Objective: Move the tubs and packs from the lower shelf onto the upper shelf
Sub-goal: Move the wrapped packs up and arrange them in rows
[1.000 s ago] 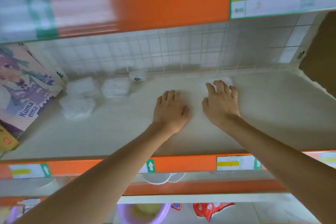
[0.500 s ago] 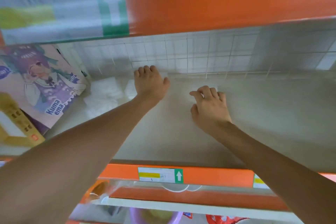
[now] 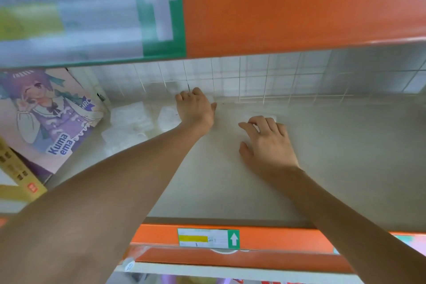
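placing step, we judge: our right hand (image 3: 268, 143) curls its fingers over a white pack (image 3: 273, 119); our left hand (image 3: 195, 108) reaches the back edge of the upper shelf (image 3: 345, 168), its grip we cannot tell. next: let go, reach down.

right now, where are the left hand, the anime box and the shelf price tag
left hand (image 3: 196, 110): head view, back of the hand
anime box (image 3: 48, 120): head view, its printed front
price tag (image 3: 208, 238): head view, middle of the label
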